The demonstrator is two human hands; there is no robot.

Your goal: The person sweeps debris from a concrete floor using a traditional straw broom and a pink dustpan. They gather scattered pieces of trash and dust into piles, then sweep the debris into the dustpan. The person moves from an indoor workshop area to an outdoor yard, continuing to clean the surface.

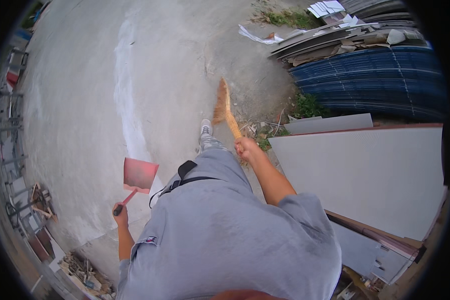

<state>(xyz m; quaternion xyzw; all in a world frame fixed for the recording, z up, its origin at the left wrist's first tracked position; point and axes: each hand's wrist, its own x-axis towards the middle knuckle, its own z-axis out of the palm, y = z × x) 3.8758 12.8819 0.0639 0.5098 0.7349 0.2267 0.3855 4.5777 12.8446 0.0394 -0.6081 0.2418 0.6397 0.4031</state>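
My left hand is closed around the black grip of a red dustpan, held out at my left side with its pan pointing forward. The pan looks dusty, and I cannot tell whether it touches the ground. In my right hand is the yellow handle of a broom, fingers wrapped round it. The broom's brown bristles fan out to the left over the concrete, just ahead of my shoe. Whether the bristles touch the ground is hard to make out.
Pale boards lean at the right, near my right arm. Beyond them stand blue corrugated sheets beneath stacked grey panels. Weeds and litter lie along their foot. Metal racks and scrap line the left edge. Grey concrete stretches ahead.
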